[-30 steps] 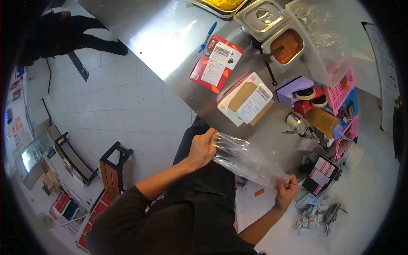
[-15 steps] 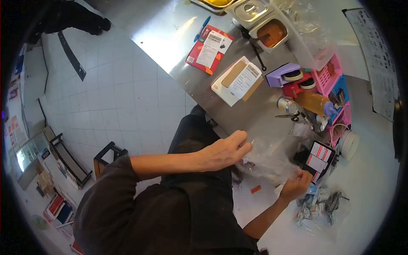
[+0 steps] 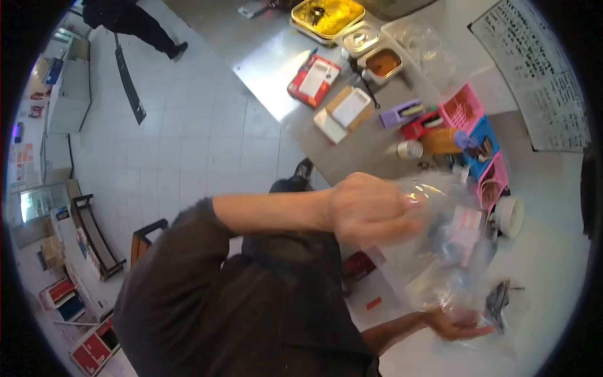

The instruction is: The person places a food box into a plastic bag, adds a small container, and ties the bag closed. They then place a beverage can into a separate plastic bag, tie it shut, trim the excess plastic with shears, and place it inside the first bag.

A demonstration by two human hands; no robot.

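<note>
My left hand [image 3: 370,210] is raised close to the camera and grips the top of a clear plastic bag [image 3: 443,251]. The bag hangs open and puffed out over the counter's near end. My right hand [image 3: 458,323] is below it, palm up, holding the bag's lower edge. Through the plastic I make out a phone with a red-and-white screen [image 3: 466,227], blurred.
On the steel counter [image 3: 276,63] lie a red packet [image 3: 314,78] and a white-and-brown carton [image 3: 345,110]. Steel food pans [image 3: 364,47] sit at the far end. Pink and blue baskets [image 3: 480,135], a tape dispenser [image 3: 399,113] and a white tape roll [image 3: 510,217] stand on the right. Another person [image 3: 129,19] stands far off.
My left hand has lifted the bag up toward the camera and the bag has opened wide. My right hand has dropped lower, beneath the bag. My head has tilted, showing more of the counter's far end.
</note>
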